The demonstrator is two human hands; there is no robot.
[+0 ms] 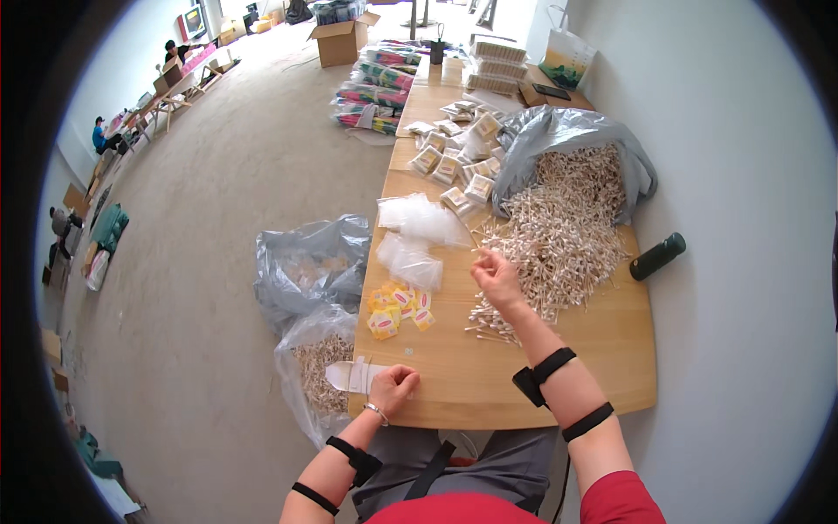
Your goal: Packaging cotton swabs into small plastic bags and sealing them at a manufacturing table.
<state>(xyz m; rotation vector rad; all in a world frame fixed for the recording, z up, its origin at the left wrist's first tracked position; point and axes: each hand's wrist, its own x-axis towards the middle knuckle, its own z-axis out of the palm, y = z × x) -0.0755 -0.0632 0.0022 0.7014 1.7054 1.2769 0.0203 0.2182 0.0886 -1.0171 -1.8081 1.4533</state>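
A large heap of cotton swabs spills from a grey plastic bag across the right of the table. At the heap's left edge is my right hand, its fingers pinched together. A thin stick like a swab shows at its fingertips. Near the table's front left edge, my left hand is closed; whatever lies inside its curled fingers is hidden. Beside it, a white paper piece juts over the table edge. Yellow-and-white cards lie loose ahead of my left hand, with clear plastic sleeves beyond them.
Filled small packs pile up farther along the wooden table. A dark green bottle lies by the right wall. Plastic bags, one holding swabs, stand against the table's left side. People sit far left; a cardboard box stands beyond.
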